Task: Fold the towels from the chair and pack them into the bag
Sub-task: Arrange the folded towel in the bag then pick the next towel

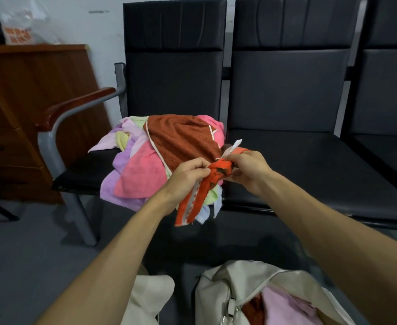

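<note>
We see an orange towel (199, 195) with a white patterned border, bunched and twisted, held just in front of the chair (174, 78) seat. The left hand (188, 175) pinches its upper edge, and the right hand (249, 170) clasps the bunched end. Its loose end hangs before the towel pile (146, 174) on the chair. The beige bag (213, 289), nearer us than the chair, is unzipped and cut off by the frame, its contents partly hidden.

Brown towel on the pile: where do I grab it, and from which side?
Pinch the brown towel at its cream hem, coming from the front left. The hem lies exposed atop the pile; its right end sits behind the left hand and right hand, holding the orange towel.
</note>
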